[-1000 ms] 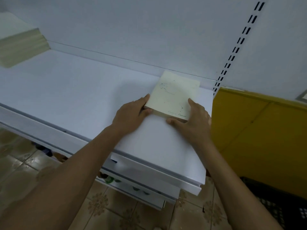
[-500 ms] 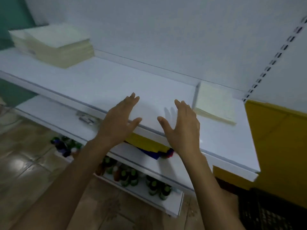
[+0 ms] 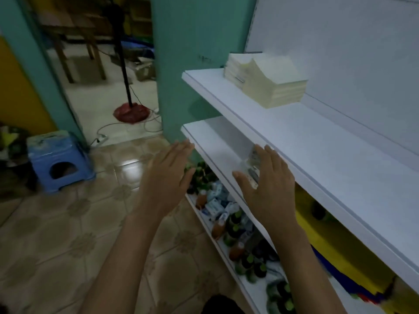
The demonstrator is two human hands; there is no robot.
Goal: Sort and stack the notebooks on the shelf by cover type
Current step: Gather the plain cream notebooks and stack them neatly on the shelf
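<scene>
Left hand point(image 3: 169, 175): grip apart, fingers straight, beside the middle white shelf point(image 3: 215, 141) edge. Right hand point(image 3: 269, 189): grip apart, over that edge. Cream rectangular notebook stacks point(image 3: 272, 82) rest on the upper white shelf point(image 3: 317, 137), far end.

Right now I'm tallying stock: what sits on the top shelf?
A cream notebook stack partly covering a paler stack behind it; the top shelf's right end is cropped.
</scene>
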